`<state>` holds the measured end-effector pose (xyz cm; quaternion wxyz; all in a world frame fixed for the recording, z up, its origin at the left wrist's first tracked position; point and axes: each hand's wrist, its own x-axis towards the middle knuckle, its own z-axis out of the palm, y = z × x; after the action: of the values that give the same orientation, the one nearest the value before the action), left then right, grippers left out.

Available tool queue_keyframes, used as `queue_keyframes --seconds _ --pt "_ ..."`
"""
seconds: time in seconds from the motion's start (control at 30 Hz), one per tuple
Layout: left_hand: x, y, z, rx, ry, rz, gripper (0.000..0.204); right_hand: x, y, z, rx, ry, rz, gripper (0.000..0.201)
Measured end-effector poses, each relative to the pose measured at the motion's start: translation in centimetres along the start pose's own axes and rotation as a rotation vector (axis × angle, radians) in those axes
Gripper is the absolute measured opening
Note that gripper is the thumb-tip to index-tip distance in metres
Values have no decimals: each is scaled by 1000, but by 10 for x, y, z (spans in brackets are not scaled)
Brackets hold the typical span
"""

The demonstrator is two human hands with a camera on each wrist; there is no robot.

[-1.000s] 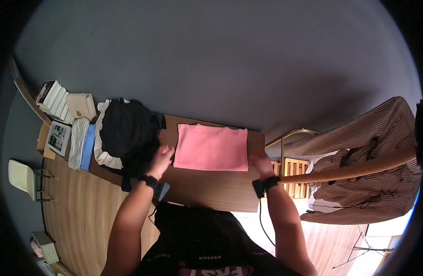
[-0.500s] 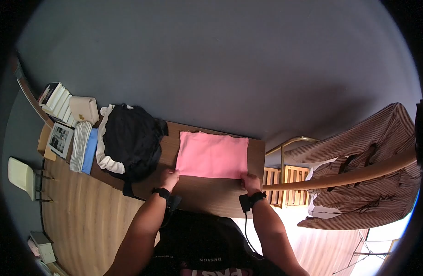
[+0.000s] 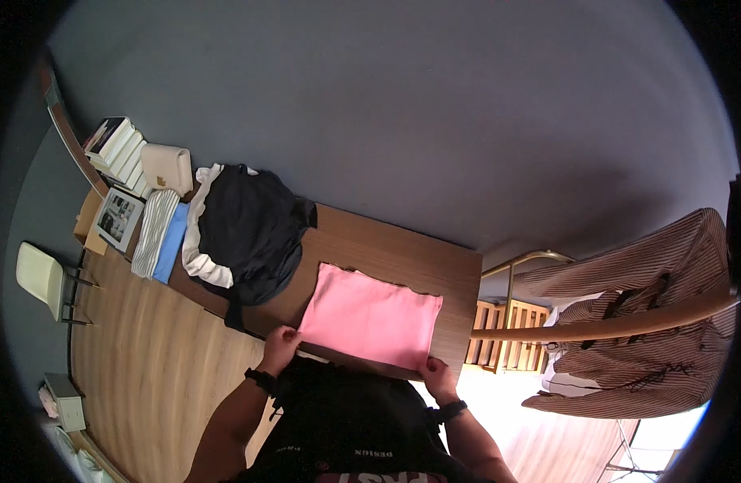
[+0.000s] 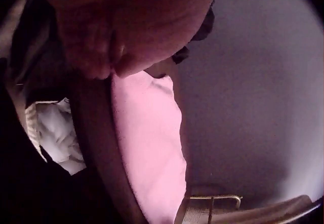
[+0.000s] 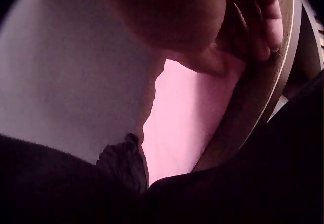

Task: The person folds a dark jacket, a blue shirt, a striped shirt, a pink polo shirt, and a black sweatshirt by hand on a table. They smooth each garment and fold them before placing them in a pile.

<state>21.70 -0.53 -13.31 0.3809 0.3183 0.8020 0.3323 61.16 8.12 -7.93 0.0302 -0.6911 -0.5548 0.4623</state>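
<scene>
A folded pink cloth (image 3: 370, 315) lies flat on the brown table (image 3: 403, 243), close to its front edge. My left hand (image 3: 281, 349) pinches the cloth's near left corner; in the left wrist view the thumb and fingers of that hand (image 4: 131, 26) meet at the corner of the pink cloth (image 4: 149, 143). The near right corner is pinched by my right hand (image 3: 439, 379). In the right wrist view this hand (image 5: 202, 21) has its thumb against the pink cloth (image 5: 182, 117), and its other fingers reach over the table's edge area.
Left of the cloth lies a heaped black garment (image 3: 254, 233) over a white one (image 3: 195, 253). Beyond are blue (image 3: 171, 241) and striped (image 3: 155, 233) folded cloths, a beige bag (image 3: 167, 167), books (image 3: 117, 153) and a framed picture (image 3: 118, 217). Striped garments (image 3: 652, 362) hang at the right.
Both hands came down to the cloth's near corners and took hold of them. The cloth has moved toward the body and the table's front edge, and lies at more of a slant in view.
</scene>
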Motion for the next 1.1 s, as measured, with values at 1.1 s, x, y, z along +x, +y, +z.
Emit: queue_keyframes --seconds 1.1 --pt "-35 20 1 209 -63 45 32 19 16 4 879 -201 201 37"
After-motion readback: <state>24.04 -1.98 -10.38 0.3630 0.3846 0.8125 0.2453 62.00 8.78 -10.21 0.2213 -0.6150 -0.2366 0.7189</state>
